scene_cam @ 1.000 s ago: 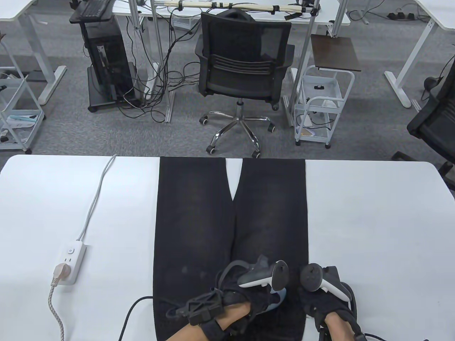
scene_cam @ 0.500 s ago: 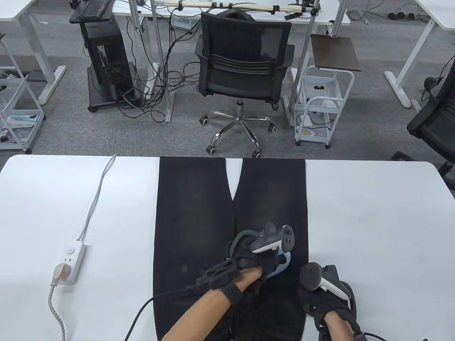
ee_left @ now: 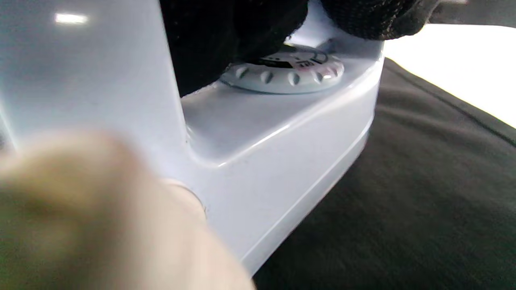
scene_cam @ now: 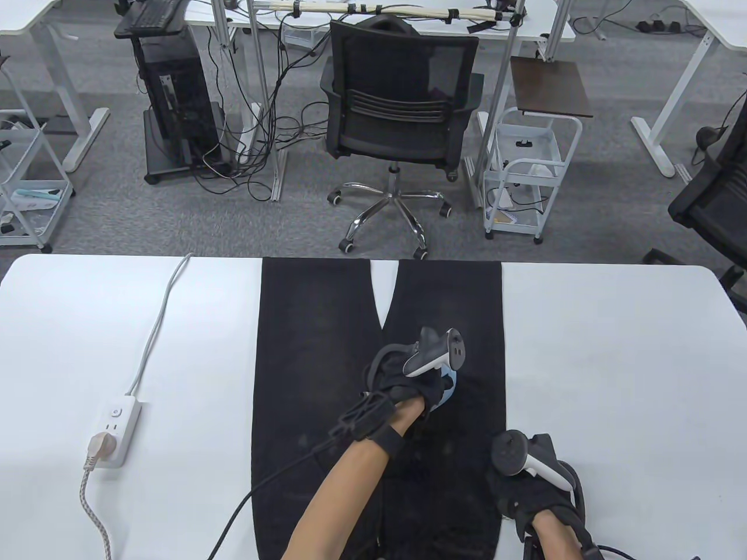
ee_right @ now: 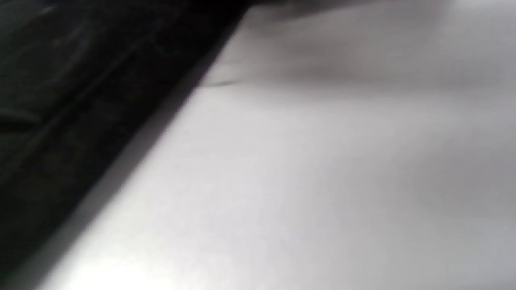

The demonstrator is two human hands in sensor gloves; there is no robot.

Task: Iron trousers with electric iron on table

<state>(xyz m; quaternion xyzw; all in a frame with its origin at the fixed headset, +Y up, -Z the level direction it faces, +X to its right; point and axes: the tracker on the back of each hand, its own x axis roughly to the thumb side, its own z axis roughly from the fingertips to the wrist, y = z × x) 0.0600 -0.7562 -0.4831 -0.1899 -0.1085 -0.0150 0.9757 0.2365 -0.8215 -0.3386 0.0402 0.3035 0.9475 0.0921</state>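
I am gripping the iron [scene_cam: 448, 389] with my left hand [scene_cam: 408, 379], pressing the trousers [scene_cam: 315, 350] mid-leg, right hand [scene_cam: 525, 484] resting flat at five o'clock; next stroke likely calls for twelve o'clock travel.

Office or lab workspace: grey carpet, mesh swivel chair [scene_cam: 402, 111] at 12 o'clock, white desks, PC tower [scene_cam: 175, 99] with tangled cables at 11, wire trolley [scene_cam: 528, 169] at 1.

Iron [ee_left: 258, 161] glossy pale-blue plastic, ribbed dial [ee_left: 282, 74]; trousers [scene_cam: 315, 350] matt black cloth; bench [scene_cam: 613, 361] smooth white; gloves knit fabric.
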